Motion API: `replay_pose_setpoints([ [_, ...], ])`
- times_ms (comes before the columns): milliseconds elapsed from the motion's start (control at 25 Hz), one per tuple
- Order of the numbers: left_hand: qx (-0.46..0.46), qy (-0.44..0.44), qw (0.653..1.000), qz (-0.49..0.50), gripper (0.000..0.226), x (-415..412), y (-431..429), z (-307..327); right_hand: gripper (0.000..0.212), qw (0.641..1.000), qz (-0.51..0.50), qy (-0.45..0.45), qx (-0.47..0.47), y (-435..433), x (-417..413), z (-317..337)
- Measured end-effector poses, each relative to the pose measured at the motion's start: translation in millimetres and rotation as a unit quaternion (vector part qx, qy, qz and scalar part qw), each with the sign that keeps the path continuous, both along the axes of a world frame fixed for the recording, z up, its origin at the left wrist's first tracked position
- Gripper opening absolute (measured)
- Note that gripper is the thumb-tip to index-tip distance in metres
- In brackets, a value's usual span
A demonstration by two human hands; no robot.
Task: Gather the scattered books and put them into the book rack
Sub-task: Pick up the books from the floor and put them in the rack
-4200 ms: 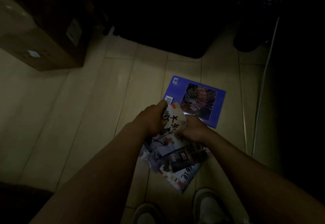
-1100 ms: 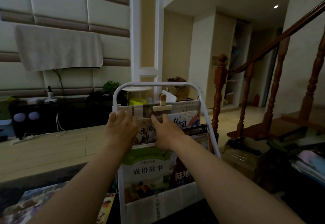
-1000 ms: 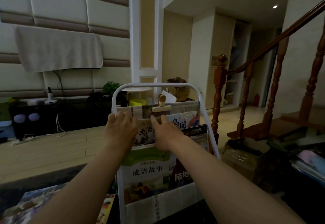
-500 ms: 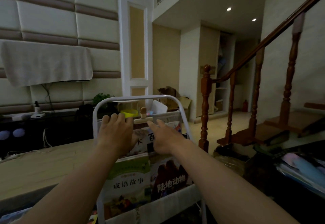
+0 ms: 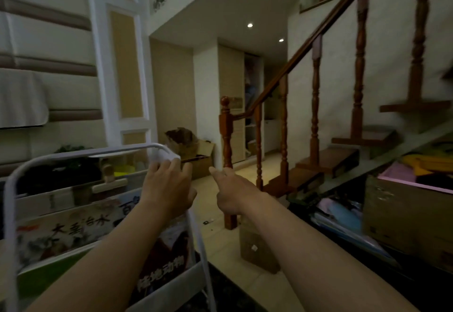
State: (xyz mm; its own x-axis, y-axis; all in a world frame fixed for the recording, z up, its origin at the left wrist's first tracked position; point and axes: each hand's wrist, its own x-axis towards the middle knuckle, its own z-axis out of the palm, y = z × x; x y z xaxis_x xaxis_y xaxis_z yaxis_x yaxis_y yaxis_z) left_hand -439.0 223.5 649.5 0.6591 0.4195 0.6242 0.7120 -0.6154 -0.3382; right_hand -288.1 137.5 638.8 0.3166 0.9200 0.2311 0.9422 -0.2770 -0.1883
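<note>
The white tubular metal book rack (image 5: 10,226) stands at eight o'clock in the view, with illustrated picture books (image 5: 73,226) upright in its tiers. The left hand (image 5: 166,189), grip open and fingers straight, is at the rack's top corner. At its three o'clock the right hand (image 5: 231,195) hovers, grip slack and holding nothing.

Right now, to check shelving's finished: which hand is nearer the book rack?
Left. Left hand at the book rack, top corner; right hand off to its right.

White book rack (image 5: 10,213) holds upright picture books (image 5: 73,230)
</note>
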Motion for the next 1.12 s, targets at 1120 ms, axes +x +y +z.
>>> replay_pose_setpoints([
  [1120,-0.204,0.260,0.914,-0.237,0.038,383,-132,-317,0.079,0.925,-0.285,0.221,-0.120,-206,354,-324],
])
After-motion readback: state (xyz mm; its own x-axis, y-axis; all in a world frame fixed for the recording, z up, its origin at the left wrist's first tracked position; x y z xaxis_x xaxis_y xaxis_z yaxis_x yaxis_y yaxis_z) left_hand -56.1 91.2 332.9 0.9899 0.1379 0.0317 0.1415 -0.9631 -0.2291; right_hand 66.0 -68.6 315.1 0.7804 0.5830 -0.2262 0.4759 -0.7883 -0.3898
